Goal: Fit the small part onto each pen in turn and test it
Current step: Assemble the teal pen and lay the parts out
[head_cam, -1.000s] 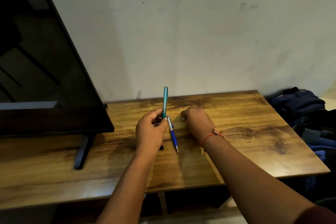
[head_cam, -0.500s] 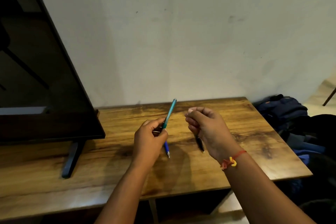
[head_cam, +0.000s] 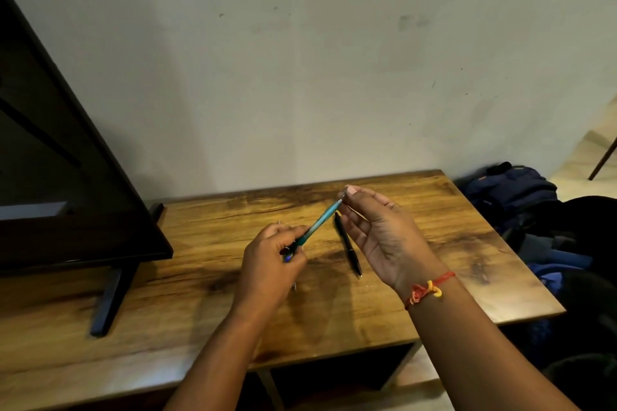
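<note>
1. The left hand [head_cam: 267,264] is closed around the lower end of a teal pen [head_cam: 320,222], fingers curled tight on the barrel, and holds it above the tabletop [head_cam: 434,243].
2. The teal pen tilts up and to the right, its upper end reaching the right hand's fingertips.
3. The right hand [head_cam: 384,237] is raised palm-inward, thumb and forefinger pinched together at the pen's top end — on a small pale part [head_cam: 341,201] too small and blurred to make out clearly.
4. A second pen sits in the left hand too: a blue bit shows at the fist, and a thin tip [head_cam: 294,286] pokes out below it.
5. A black pen [head_cam: 349,248] lies on the tabletop, near the middle, running from the back edge toward the front with its tip nearest the front — between the two hands and partly behind the right one.
6. A red and yellow thread [head_cam: 429,289] is tied at the right wrist.
7. A dark screen [head_cam: 66,177] stands on the left end of the tabletop.
8. Blue bags [head_cam: 514,193] lie past the right edge, against the wall.
</note>
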